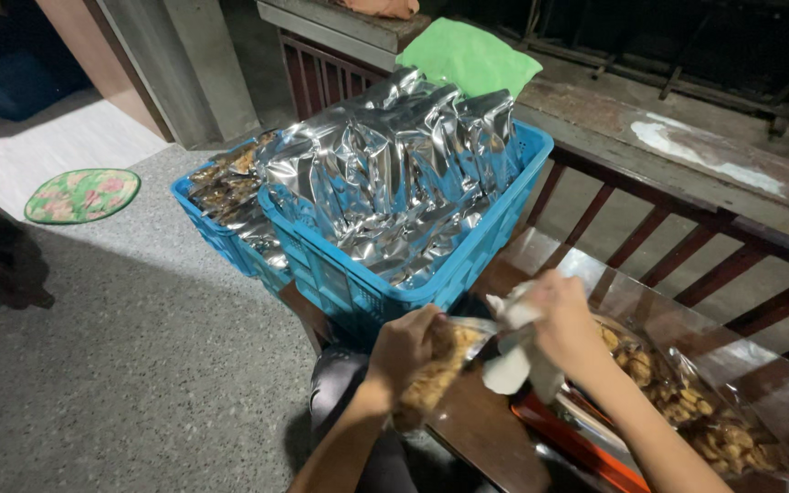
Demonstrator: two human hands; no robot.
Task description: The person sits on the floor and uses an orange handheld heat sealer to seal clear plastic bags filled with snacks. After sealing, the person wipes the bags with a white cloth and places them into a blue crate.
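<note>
My left hand [405, 343] grips a clear packet of golden-brown snacks [433, 376] near its top. A white cloth [515, 358] is bunched in my right hand [559, 321], pressed against the packet's open end. Both hands work over a dark brown table [486, 429]. Just beyond them stands a blue plastic crate [358, 292] filled with several shiny silver foil packets [394, 173].
A second blue crate [207, 224] with clear snack packets sits behind the first. A large clear bag of snacks [687, 402] lies at my right on the table. A wooden railing [687, 228], a green cloth [468, 55] and a round floor mat [82, 195] lie beyond.
</note>
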